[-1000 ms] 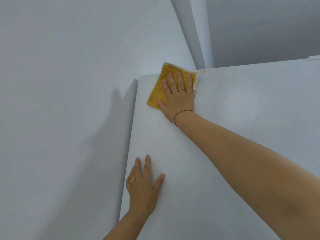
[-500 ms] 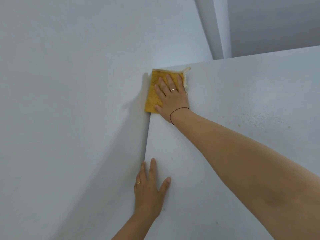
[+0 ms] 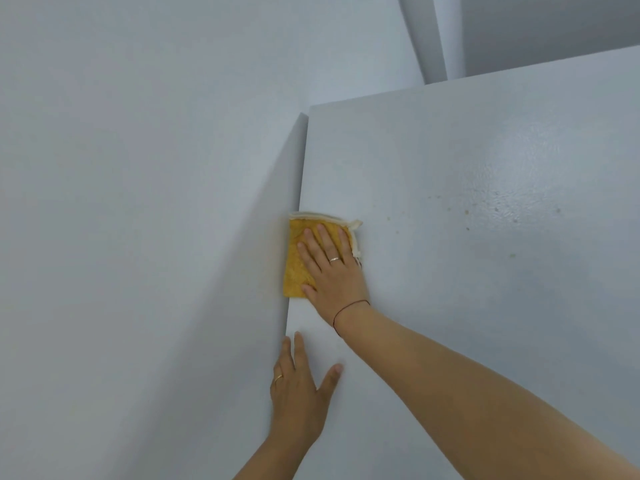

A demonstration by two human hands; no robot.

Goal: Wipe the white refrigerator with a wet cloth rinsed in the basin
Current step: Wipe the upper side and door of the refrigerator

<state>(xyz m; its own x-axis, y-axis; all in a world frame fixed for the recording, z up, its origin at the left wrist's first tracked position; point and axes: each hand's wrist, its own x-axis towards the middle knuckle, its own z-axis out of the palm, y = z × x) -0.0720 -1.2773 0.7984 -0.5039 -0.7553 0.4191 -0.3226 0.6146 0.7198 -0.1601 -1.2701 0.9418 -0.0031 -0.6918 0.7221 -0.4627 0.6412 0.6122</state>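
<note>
**While cloth works the left edge, specks wait at 3 o'clock**

As things lie now, wiping is underway, not finished. Yellow cloth (image 3: 296,268), folded to a pad w/ pale hem, lies flat on the white fridge (image 3: 450,323) panel. It sits hard against the panel's left edge, by the wall (image 3: 138,202), approx. halfway up that edge. Right hand (image 3: 332,271) is flat on it, fingers straight and a little spread, palm pressing; nothing pinched. Left hand (image 3: 298,393) is at 6 o'clock of the cloth, near it, also flat on the panel by the same edge. Its fingers are straight and close together, thumb splayed toward 2 o'clock. It holds nothing; prob. a brace.

Done vs. left (judgement): no wet streaks or clean/dirty boundary readable, so can't tell how much is covered. Brownish specks (image 3: 465,212) at 2–3 o'clock of the cloth, well apart from it, suggest that part isn't done. Top corner at 12 o'clock and lower panel at 5 o'clock: state unreadable. Basin not in view; cloth's wetness can't be told.

Counts:
- cloth ×1
- hands ×2
- fridge ×1
- rings ×2, one per hand (right ring (image 3: 335,259), left ring (image 3: 278,377))
- dark wrist cord (image 3: 346,306) ×1, on right wrist
- specks approx. 7–8, some too faint to be sure
</note>
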